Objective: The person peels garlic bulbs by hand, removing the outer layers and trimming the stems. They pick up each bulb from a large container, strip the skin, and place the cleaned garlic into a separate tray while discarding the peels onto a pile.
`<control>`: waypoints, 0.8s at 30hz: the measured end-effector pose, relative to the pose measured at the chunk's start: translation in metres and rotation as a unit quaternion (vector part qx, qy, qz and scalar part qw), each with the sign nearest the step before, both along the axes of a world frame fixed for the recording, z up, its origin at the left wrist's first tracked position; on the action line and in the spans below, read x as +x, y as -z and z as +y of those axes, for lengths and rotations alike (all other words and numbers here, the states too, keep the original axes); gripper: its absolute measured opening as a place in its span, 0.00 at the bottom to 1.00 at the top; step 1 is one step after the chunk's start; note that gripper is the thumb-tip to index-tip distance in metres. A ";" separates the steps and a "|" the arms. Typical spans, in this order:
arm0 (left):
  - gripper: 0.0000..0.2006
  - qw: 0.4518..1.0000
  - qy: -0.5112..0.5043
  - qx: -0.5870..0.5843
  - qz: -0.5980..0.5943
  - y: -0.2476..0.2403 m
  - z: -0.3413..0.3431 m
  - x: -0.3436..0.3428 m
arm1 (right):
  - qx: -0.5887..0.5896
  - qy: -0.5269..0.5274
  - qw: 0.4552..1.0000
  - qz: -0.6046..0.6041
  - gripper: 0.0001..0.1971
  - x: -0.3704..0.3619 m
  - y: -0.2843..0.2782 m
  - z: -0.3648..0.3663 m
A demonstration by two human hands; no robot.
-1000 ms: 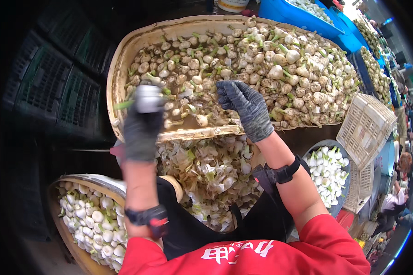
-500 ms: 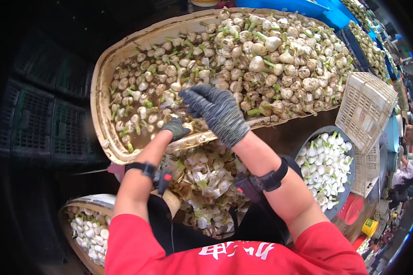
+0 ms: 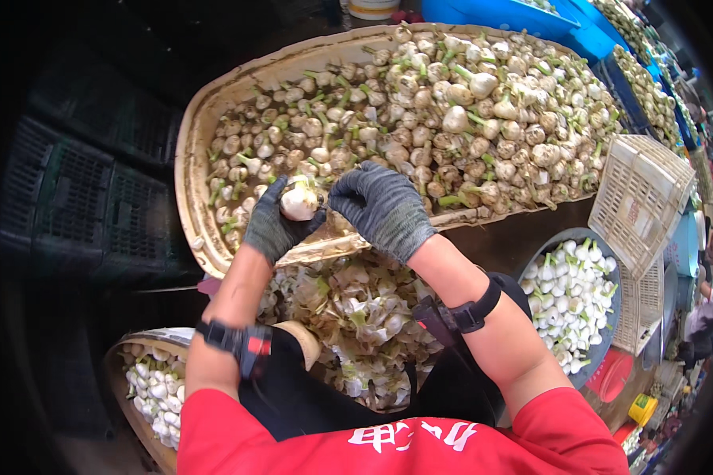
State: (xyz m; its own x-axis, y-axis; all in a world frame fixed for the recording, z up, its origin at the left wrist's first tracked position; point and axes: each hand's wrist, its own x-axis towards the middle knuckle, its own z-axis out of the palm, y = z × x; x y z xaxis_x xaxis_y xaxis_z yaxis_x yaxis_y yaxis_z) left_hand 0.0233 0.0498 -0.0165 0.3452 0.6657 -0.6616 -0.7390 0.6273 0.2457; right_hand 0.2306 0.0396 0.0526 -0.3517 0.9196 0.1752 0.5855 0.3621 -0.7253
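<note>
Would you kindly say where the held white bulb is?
In the head view, the white bulb sits left of centre in the left hand, over the cream tub.

A long cream tub [image 3: 184, 166] with a stained rim carries soil-stained garlic bulbs [image 3: 523, 103], many with short green stems, heaped high toward its right side and lying lower at the left. To the right, 1 round grey basin [image 3: 600, 348] holds clean white bulbs [image 3: 569, 293]. At lower left, 1 tan-rimmed container [image 3: 128, 421] carries more white bulbs [image 3: 160, 396]. Pale peelings [image 3: 356, 309] lie piled below the tub's near edge; what supports them is hidden. Dark brown floor [image 3: 501, 244] shows between tub and basin.
</note>
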 end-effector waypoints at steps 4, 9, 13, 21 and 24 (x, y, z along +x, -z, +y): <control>0.20 0.991 -0.114 0.071 0.011 -0.070 -0.052 0.003 | 0.016 -0.022 0.994 0.109 0.06 -0.028 -0.012 -0.015; 0.21 0.980 -0.159 0.116 -0.021 -0.056 -0.068 0.011 | 0.100 -0.017 0.993 0.063 0.07 -0.040 -0.011 -0.026; 0.22 0.983 -0.170 0.062 -0.043 -0.041 -0.064 0.023 | 0.120 -0.002 0.992 -0.035 0.05 -0.044 -0.007 -0.026; 0.20 0.984 0.041 0.159 0.072 -0.042 -0.063 -0.016 | 0.119 0.021 0.993 0.001 0.05 -0.033 -0.007 -0.001; 0.18 0.982 0.052 0.174 0.045 -0.083 -0.072 0.002 | 0.036 0.176 0.978 -0.101 0.13 0.024 -0.001 0.050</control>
